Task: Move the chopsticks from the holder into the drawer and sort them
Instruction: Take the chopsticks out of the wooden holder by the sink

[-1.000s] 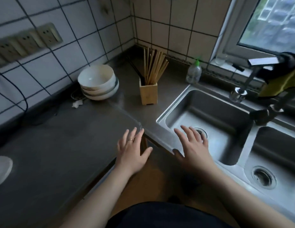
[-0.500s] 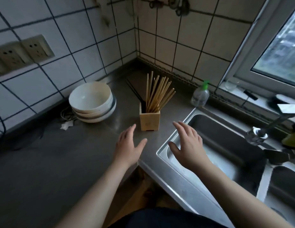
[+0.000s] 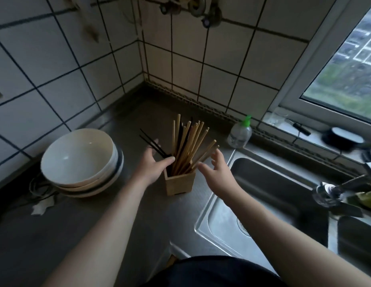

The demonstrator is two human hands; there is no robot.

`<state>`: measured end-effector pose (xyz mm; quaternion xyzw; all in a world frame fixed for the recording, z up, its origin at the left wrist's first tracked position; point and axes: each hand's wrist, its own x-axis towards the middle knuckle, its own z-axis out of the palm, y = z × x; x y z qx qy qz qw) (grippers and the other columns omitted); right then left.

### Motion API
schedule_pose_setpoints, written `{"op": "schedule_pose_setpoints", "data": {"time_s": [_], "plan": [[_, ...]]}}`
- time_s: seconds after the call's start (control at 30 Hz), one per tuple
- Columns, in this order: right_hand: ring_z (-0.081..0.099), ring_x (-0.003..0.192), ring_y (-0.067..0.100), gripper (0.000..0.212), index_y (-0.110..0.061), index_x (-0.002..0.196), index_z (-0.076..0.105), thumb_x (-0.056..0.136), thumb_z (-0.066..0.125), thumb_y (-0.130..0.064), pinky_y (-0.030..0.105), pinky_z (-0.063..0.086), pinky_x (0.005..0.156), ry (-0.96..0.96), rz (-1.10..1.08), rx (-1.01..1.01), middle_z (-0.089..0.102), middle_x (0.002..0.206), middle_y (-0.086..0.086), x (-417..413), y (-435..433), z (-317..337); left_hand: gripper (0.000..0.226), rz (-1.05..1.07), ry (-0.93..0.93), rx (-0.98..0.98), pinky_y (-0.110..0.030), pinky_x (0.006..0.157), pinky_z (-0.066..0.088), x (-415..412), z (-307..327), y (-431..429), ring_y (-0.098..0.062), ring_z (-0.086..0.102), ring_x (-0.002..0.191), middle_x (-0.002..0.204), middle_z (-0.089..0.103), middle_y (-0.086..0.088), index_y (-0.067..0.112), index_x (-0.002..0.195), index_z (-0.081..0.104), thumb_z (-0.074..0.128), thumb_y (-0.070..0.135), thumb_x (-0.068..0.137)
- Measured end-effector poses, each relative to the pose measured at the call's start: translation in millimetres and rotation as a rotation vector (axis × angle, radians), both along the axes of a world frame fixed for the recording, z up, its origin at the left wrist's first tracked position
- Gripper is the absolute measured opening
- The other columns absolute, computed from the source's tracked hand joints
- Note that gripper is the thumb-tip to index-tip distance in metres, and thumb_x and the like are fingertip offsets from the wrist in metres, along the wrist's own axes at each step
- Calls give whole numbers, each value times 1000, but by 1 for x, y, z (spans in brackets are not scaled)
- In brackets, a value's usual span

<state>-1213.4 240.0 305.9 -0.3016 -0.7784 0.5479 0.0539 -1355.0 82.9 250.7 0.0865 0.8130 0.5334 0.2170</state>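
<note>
Stacked bowls [image 3: 81, 160] left, soap btl [image 3: 240, 133] by sink [image 3: 263, 183], window [image 3: 346, 69] right

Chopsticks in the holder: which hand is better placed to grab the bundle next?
Left, marginally. The left hand is already at the holder rim, thumb by the chopsticks. The right hand is open beside the leaning sticks, slightly apart.

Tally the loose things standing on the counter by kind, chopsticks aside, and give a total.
Bowls: 3, stacked
Wooden chopstick holder: 1
Clear bottle with green cap: 1
Total: 5
</note>
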Motion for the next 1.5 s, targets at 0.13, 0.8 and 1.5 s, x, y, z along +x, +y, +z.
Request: {"op": "schedule_pose_setpoints", "data": {"time_s": [0.13, 0.8, 1.5], "plan": [[54, 89, -7, 45, -27, 129, 42, 89, 61, -36, 11, 38, 68, 26, -62, -83, 58, 106, -18, -27, -1, 5, 59, -176, -29, 129, -38, 104, 38, -22, 8, 18, -11, 49, 126, 126, 59, 18, 42, 128, 48, 77, 22, 80], [63, 77, 16, 11, -7, 90, 63, 86, 65, -17, 34, 53, 71, 167, -247, -53, 67, 84, 8, -78, -5, -2, 26, -162, -18, 243, -6, 65, 45, -20, 9, 40, 9, 64, 75, 73, 69, 21, 40, 76, 73, 64, 22, 92], [70, 86, 12, 21, -15, 104, 71, 97, 53, -23, 17, 54, 69, 378, -472, -311, 75, 96, 2, -45, -11, 20, 19, 93, 160, 304, -2, 70, 44, 8, 23, 39, 10, 62, 93, 98, 66, 36, 55, 99, 61, 47, 42, 97]]}}
